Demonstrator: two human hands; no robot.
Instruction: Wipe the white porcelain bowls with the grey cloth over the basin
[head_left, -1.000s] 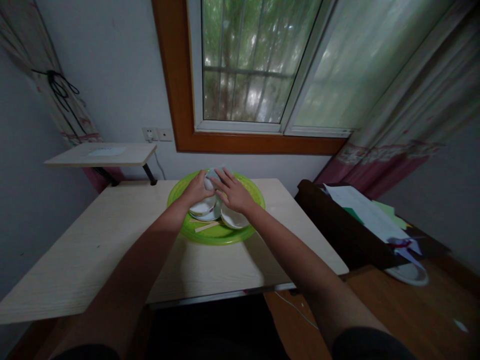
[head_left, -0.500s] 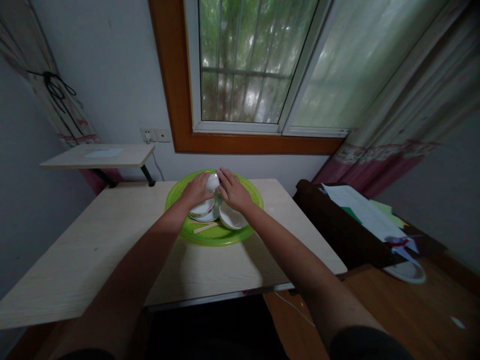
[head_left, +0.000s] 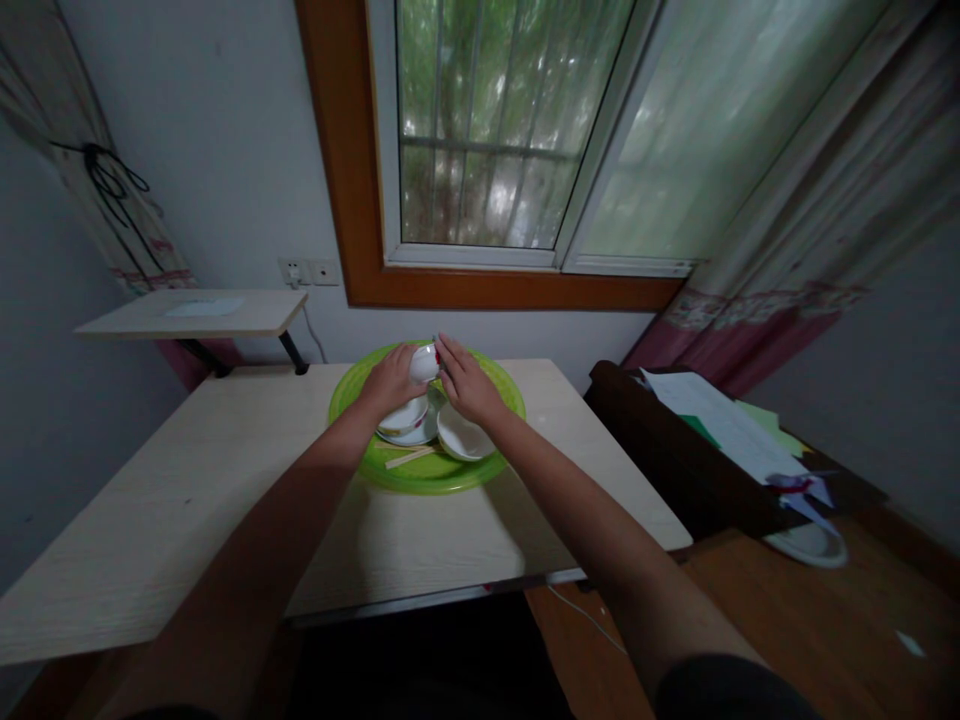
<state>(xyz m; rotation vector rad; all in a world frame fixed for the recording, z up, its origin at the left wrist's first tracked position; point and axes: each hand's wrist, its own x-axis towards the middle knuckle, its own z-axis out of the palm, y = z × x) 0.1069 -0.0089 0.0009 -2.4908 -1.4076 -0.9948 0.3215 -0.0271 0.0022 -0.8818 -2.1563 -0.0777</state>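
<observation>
Above the far part of a round green tray (head_left: pixel 442 484), a small white bowl (head_left: pixel 424 364) with a red mark is held between both hands. My left hand (head_left: pixel 391 382) wraps round its left side. My right hand (head_left: pixel 469 383) closes against its right side, fingers long and thumb below. Under my left hand, a white bowl (head_left: pixel 405 416) rests on a white plate (head_left: pixel 415 438). Another white bowl (head_left: pixel 463 437) lies near my right wrist, which partly covers it. Light wooden chopsticks (head_left: pixel 409 457) lie in front of the plate.
The tray stands on a pale wooden table (head_left: pixel 442 540) against the wall. A small raised shelf (head_left: pixel 195 312) with a paper on it stands at the table's left rear. To the right, papers (head_left: pixel 720 415) lie on a dark brown piece of furniture (head_left: pixel 637 450).
The held bowl has turned slightly between my hands, and a red mark now shows on its right side. Both hands stay almost in place; the view has shifted a little.
</observation>
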